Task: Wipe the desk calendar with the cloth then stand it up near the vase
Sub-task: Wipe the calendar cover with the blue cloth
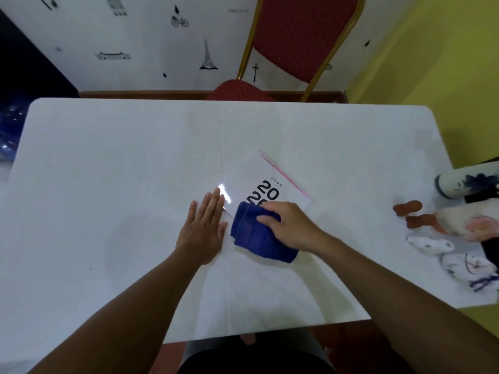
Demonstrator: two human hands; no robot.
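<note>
Two hands worked mid-frame: the left hand [205, 230] spread flat beside the flat white desk calendar [266, 182], the right hand [286, 224] clenching the folded blue cloth [255, 236]; barely pinned, the calendar could have skidded.

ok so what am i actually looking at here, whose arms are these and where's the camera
There is no machine here. The one picture comes from a wide-angle camera worn on a person's head, looking down at their own bare arms over a white table. The left hand lies flat with its fingertips on the corner of a desk calendar, which lies flat on the table. The right hand grips a blue cloth and presses it on the calendar's near part. At the right edge stand a blue-and-white vase, partly cut off, and some soft toys. A red chair stands beyond the table.
</note>
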